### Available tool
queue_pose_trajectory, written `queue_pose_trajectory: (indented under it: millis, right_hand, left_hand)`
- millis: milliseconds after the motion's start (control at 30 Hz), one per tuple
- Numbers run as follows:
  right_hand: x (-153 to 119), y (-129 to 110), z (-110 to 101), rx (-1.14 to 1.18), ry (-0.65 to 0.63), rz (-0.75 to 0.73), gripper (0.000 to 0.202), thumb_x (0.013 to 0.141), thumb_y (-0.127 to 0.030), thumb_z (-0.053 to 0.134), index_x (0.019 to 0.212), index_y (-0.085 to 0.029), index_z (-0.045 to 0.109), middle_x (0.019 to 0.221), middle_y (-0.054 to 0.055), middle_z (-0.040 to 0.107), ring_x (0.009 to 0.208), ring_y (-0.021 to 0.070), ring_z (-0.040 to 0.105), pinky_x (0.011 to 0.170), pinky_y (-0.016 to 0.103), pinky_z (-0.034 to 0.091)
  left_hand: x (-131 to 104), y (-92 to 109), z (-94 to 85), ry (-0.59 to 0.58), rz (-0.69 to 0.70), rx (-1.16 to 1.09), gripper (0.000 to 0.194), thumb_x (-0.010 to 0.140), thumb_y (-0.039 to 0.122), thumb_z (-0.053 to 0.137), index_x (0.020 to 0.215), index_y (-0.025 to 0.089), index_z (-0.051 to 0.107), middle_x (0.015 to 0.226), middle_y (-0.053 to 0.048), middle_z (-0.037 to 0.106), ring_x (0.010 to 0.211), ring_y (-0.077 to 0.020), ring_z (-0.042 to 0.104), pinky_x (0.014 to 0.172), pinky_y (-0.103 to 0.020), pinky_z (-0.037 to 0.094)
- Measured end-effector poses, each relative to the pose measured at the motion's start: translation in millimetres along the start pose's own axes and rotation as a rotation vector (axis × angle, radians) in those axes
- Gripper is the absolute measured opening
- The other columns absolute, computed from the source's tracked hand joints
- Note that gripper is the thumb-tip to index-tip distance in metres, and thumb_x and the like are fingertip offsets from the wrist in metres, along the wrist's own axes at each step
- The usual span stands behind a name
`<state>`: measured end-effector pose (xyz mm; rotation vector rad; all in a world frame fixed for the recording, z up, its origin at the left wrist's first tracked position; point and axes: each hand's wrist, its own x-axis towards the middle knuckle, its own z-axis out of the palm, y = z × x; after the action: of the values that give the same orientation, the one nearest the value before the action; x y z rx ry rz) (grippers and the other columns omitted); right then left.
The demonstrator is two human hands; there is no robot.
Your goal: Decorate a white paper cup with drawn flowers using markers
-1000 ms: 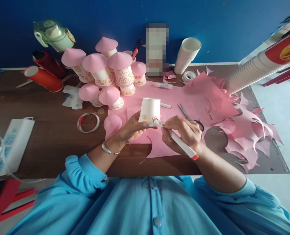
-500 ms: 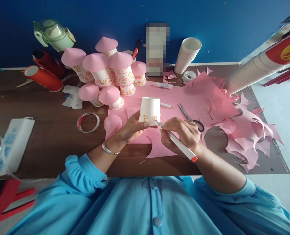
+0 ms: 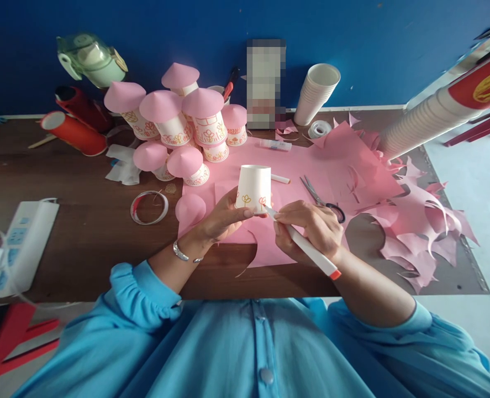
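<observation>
A white paper cup [image 3: 254, 179], upside down with its rim low, is gripped by my left hand [image 3: 228, 213]; the thumb lies along the front of the rim. Small orange and yellow flowers are drawn near that rim. My right hand [image 3: 311, 228] is closed round a white marker [image 3: 311, 250] with an orange end, its tip at or very near the red-orange flower on the cup. Which of these it is, I cannot tell. Behind the cup, a second marker [image 3: 280, 179] lies on pink paper [image 3: 245, 155], left of black-handled scissors [image 3: 321, 199].
Several decorated cups with pink cone roofs [image 3: 203, 105] stand at the back left. Stacked white cups [image 3: 317, 94] stand by the blue wall. Pink paper scraps [image 3: 422, 221] cover the right side. A tape ring [image 3: 149, 208] and a power strip [image 3: 25, 243] lie at left.
My right hand and the marker have shifted slightly right and down. The cup in my left hand has moved a touch to the right.
</observation>
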<state>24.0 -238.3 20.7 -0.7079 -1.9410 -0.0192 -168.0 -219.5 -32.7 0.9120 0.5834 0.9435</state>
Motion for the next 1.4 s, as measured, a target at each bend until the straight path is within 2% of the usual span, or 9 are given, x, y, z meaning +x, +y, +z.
queue_pose_trajectory:
  millis: [133, 467, 567, 667, 833, 967, 1100, 1267, 1400]
  right_hand:
    - [-2, 2, -4, 0.050, 0.065, 0.026, 0.020, 0.089, -0.008, 0.063, 0.103, -0.022, 0.061, 0.074, 0.000, 0.070, 0.061, 0.0149, 0.070, 0.051, 0.025, 0.058]
    - [-8, 14, -1, 0.083, 0.027, 0.186, 0.022, 0.099, -0.020, 0.065, 0.120, -0.023, 0.063, 0.095, 0.005, 0.072, 0.076, 0.0177, 0.070, 0.067, 0.033, 0.060]
    - [-8, 15, 2, 0.087, -0.051, 0.201, 0.044, 0.093, -0.026, 0.075, 0.133, -0.025, 0.055, 0.118, 0.011, 0.072, 0.106, 0.0255, 0.073, 0.090, 0.043, 0.063]
    - [-7, 17, 5, 0.116, -0.112, 0.176, 0.062, 0.090, -0.034, 0.079, 0.142, -0.026, 0.046, 0.140, 0.016, 0.064, 0.137, 0.0342, 0.060, 0.110, 0.058, 0.054]
    - [-4, 20, 5, 0.117, -0.141, 0.150, 0.062, 0.090, -0.033, 0.079, 0.142, -0.027, 0.045, 0.147, 0.017, 0.061, 0.146, 0.0366, 0.052, 0.114, 0.062, 0.050]
    - [-5, 23, 3, 0.035, -0.137, 0.106, 0.056, 0.092, -0.028, 0.075, 0.139, -0.025, 0.047, 0.146, 0.017, 0.062, 0.145, 0.0366, 0.053, 0.113, 0.061, 0.050]
    - [-10, 25, 4, -0.048, -0.217, 0.085, 0.051, 0.096, -0.023, 0.065, 0.143, -0.028, 0.045, 0.152, 0.015, 0.058, 0.146, 0.0358, 0.052, 0.113, 0.060, 0.050]
    - [-14, 24, 9, -0.040, -0.324, 0.068, 0.047, 0.100, -0.022, 0.057, 0.145, -0.027, 0.044, 0.153, 0.017, 0.057, 0.144, 0.0349, 0.053, 0.108, 0.057, 0.053]
    - [-10, 24, 9, 0.052, -0.314, 0.081, 0.054, 0.100, -0.024, 0.061, 0.150, -0.026, 0.042, 0.153, 0.018, 0.056, 0.145, 0.0346, 0.053, 0.108, 0.057, 0.054]
  left_hand:
    - [-1, 0, -0.9, -0.001, 0.008, -0.012, 0.046, 0.078, 0.050, 0.084, 0.114, 0.021, 0.074, 0.109, -0.009, 0.078, 0.108, -0.0273, 0.073, 0.095, -0.040, 0.059]
    - [0, -2, -1.9, 0.079, 0.035, -0.117, 0.055, 0.080, 0.055, 0.083, 0.123, 0.023, 0.070, 0.113, -0.009, 0.077, 0.112, -0.0280, 0.074, 0.097, -0.043, 0.061]
    - [-1, 1, -0.4, 0.086, 0.026, -0.149, 0.057, 0.081, 0.055, 0.082, 0.127, 0.024, 0.068, 0.118, -0.009, 0.077, 0.110, -0.0293, 0.075, 0.098, -0.046, 0.061]
    - [-3, 5, 1.6, 0.062, 0.004, -0.179, 0.059, 0.083, 0.059, 0.079, 0.127, 0.023, 0.068, 0.121, -0.010, 0.077, 0.110, -0.0324, 0.076, 0.102, -0.053, 0.059]
    - [-5, 4, 0.7, -0.006, -0.066, -0.151, 0.062, 0.082, 0.068, 0.075, 0.123, 0.021, 0.069, 0.116, -0.012, 0.077, 0.111, -0.0348, 0.076, 0.098, -0.051, 0.060]
    - [0, -4, -4.4, 0.033, 0.099, -0.028, 0.057, 0.088, 0.063, 0.071, 0.131, 0.026, 0.065, 0.132, -0.011, 0.070, 0.128, -0.0332, 0.065, 0.106, -0.053, 0.055]
    - [3, -7, -4.3, 0.071, 0.267, 0.274, 0.081, 0.072, 0.052, 0.089, 0.142, 0.032, 0.054, 0.154, -0.010, 0.053, 0.146, -0.0347, 0.046, 0.115, -0.054, 0.046]
    - [1, 0, 3.9, 0.153, 0.093, 0.419, 0.078, 0.071, 0.040, 0.092, 0.138, 0.026, 0.055, 0.135, -0.011, 0.065, 0.125, -0.0335, 0.061, 0.101, -0.050, 0.054]
    - [0, 2, 4.2, 0.061, 0.005, 0.177, 0.058, 0.077, 0.038, 0.088, 0.128, 0.026, 0.063, 0.107, -0.004, 0.071, 0.102, -0.0255, 0.068, 0.089, -0.045, 0.059]
